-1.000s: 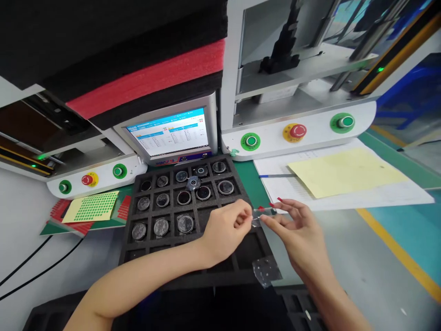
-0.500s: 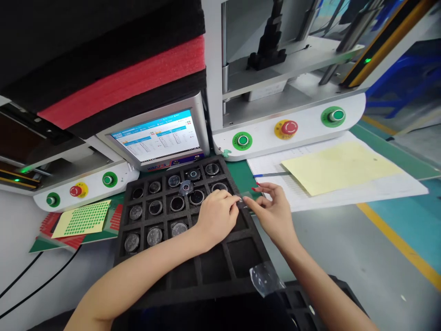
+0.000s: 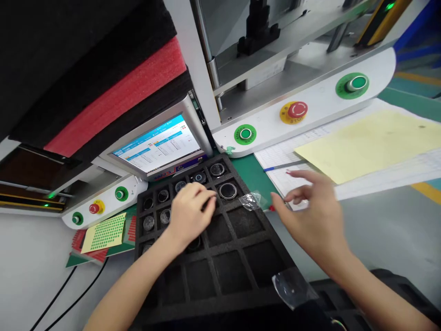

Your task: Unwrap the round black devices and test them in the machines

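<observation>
My left hand is over the black foam tray, thumb and fingers drawn together above the middle cells. Whatever they grip, if anything, is hidden. Round watch cases sit in the cells, including a dark-faced one right of that hand and one with its sensor back up behind it. My right hand hovers beyond the tray's right edge, open, fingers apart and slightly blurred. Between the hands, a crumpled clear film lies on the tray's edge. Another clear film hangs at the near right corner.
Behind the tray stand a monitor and a machine panel with a red stop button. Yellow paper and a pen lie on sheets to the right. A sheet of green dots is at left.
My hands have parted: the left moved left over the cells, the right moved right and opened. The clear film between them now rests on the tray edge. The view has tilted.
</observation>
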### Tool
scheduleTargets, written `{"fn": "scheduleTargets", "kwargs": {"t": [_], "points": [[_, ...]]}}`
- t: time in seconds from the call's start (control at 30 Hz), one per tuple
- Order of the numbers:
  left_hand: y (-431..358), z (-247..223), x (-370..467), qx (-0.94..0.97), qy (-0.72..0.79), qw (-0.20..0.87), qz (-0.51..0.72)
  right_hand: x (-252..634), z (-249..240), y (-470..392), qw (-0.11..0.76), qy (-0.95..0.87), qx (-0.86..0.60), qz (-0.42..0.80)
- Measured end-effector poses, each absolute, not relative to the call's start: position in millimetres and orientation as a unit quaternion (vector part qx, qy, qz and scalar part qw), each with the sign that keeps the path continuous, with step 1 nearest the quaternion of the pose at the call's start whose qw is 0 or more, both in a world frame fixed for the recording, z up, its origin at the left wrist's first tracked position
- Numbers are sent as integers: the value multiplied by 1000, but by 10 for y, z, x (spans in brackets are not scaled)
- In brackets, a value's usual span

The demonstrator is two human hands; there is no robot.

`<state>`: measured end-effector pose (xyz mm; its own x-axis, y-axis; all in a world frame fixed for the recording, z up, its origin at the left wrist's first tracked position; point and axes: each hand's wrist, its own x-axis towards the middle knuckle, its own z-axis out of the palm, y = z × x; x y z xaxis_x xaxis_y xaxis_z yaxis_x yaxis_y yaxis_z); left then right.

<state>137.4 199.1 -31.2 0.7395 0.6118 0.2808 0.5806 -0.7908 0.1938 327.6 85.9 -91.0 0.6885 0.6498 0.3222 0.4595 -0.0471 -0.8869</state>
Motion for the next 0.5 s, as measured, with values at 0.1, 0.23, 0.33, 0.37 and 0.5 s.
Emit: {"fn": "scheduleTargets", "kwargs": {"t": [0.1, 0.23, 0.33, 0.37, 0.5], "points": [[2151, -196, 1155, 906, 396, 33, 146, 3273, -821, 688, 603, -374, -704, 27], [2241, -239, 1105, 830, 536, 118, 103, 3207, -745, 522, 637, -357, -682, 40], [2294, -297, 1154, 787, 585, 162, 109, 3148, -681, 432, 641, -325, -692, 57], [2317, -309, 1166, 784, 588, 167, 108, 3130, -659, 402, 640, -313, -698, 70], [2395, -324, 1203, 779, 583, 206, 108, 3081, -606, 282, 624, -293, -718, 93]]}}
